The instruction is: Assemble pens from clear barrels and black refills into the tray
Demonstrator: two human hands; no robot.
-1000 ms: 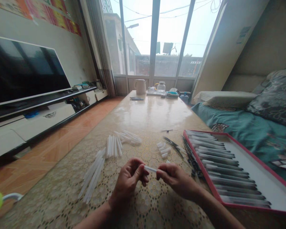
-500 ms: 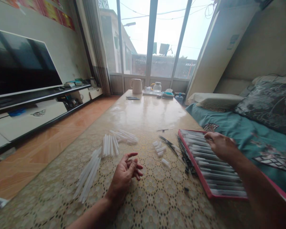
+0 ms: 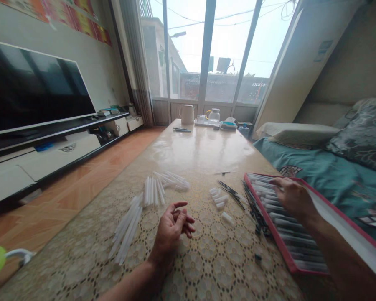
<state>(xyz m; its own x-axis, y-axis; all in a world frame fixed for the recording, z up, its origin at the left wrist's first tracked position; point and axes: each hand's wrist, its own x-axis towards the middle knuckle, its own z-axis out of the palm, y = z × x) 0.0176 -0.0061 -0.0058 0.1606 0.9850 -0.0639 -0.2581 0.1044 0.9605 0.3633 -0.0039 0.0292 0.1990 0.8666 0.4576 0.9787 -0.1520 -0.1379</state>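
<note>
My left hand (image 3: 172, 228) rests on the patterned tablecloth with nothing in it, fingers loosely bent and apart. To its left lie several white translucent pen barrels (image 3: 153, 190), some in a longer fanned bundle (image 3: 127, 230). My right hand (image 3: 293, 198) is over a shallow red-edged box (image 3: 288, 255), its fingertips on the far pens of a row of capped pens (image 3: 296, 234). Its fingers look stretched out, thumb apart from forefinger. Short white pen caps (image 3: 218, 200) and thin dark pen refills (image 3: 233, 194) lie between the hands.
More dark pen parts (image 3: 253, 209) lie along the box's left side, with a small black piece (image 3: 257, 257) nearer me. At the table's far end stand a beige jug (image 3: 187, 114) and a glass pot (image 3: 213, 115). A bed (image 3: 319, 163) adjoins on the right.
The view has turned slightly left, so everything sits farther right. My right hand has drawn back a little over the pens, and its fingertips have parted. My left hand has kept its pose.
</note>
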